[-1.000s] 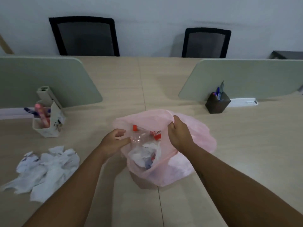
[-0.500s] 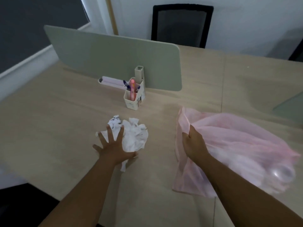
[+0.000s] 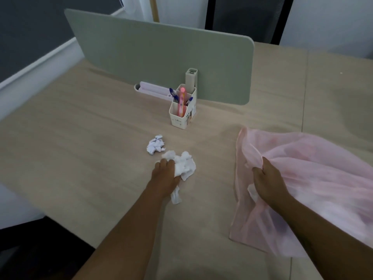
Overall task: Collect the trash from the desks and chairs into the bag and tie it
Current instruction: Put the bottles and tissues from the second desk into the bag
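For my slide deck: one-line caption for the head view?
Left hand gathers crumpled paper on the desk while the right hand grips the pink bag.

The surface (image 3: 80, 158) is showing a matt, pale wood-grain laminate. Crumpled white paper (image 3: 184, 165), creased and rough, is lying bunched in the left grip (image 3: 164, 174); a smaller wad (image 3: 155, 146) of the same paper is sitting just beyond it. The bag (image 3: 312, 168) in the right grip (image 3: 266, 178) is looking like thin, translucent pink plastic, softly wrinkled. The pen holder (image 3: 182, 114) is looking like smooth white plastic.
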Demonstrator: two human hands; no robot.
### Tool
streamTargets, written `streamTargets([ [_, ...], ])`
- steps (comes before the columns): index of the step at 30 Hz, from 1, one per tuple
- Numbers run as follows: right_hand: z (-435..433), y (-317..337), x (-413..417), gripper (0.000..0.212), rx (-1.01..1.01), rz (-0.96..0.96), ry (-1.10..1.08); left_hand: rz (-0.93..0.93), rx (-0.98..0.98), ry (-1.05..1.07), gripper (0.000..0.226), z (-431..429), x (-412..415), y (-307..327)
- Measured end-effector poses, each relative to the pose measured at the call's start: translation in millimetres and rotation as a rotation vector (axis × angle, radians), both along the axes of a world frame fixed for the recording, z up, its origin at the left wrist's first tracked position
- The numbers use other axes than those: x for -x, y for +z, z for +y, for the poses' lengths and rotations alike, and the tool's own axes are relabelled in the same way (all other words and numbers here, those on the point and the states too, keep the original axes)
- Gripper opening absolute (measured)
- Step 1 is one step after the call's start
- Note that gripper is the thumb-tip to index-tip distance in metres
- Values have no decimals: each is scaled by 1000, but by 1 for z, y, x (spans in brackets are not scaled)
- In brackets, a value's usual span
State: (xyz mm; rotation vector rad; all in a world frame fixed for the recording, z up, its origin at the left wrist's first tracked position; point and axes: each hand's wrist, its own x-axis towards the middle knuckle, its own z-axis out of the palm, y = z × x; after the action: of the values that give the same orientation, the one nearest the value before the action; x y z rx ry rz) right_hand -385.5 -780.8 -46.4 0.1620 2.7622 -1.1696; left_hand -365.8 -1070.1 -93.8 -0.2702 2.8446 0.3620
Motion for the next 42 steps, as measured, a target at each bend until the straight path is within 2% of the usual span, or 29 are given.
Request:
streamTargets([
  [7, 28, 39, 9, 27, -7, 88, -111, 50, -142, -180, 37, 48, 27, 41],
  [10, 55, 59, 1, 27, -12, 122, -182, 61, -158, -312, 38, 93, 40, 56],
  [14, 95, 82, -18, 26, -15, 149, -304, 56, -287, -449, 32, 167, 48, 73],
  [20, 147, 103, -53, 25, -72, 191, -461, 1, -462, -652, 44, 267, 39, 84],
  [23, 165, 108, -65, 23, -118, 180, -489, -29, -430, -696, 77, 285, 34, 84],
  [25, 170, 110, -67, 21, -139, 171, -479, -20, -433, -716, 88, 282, 34, 87],
  [29, 157, 106, -60, 24, -106, 167, -426, 19, -380, -671, 90, 248, 40, 94],
  [34, 115, 87, -37, 23, -91, 167, -249, 201, -195, -410, 79, 164, 53, 79],
  [38, 73, 68, -22, 20, -134, 178, -111, 98, 11, -225, 81, 78, 57, 62],
  [42, 41, 47, -15, 21, -158, 110, -77, -39, 141, -63, 86, 12, 59, 44],
])
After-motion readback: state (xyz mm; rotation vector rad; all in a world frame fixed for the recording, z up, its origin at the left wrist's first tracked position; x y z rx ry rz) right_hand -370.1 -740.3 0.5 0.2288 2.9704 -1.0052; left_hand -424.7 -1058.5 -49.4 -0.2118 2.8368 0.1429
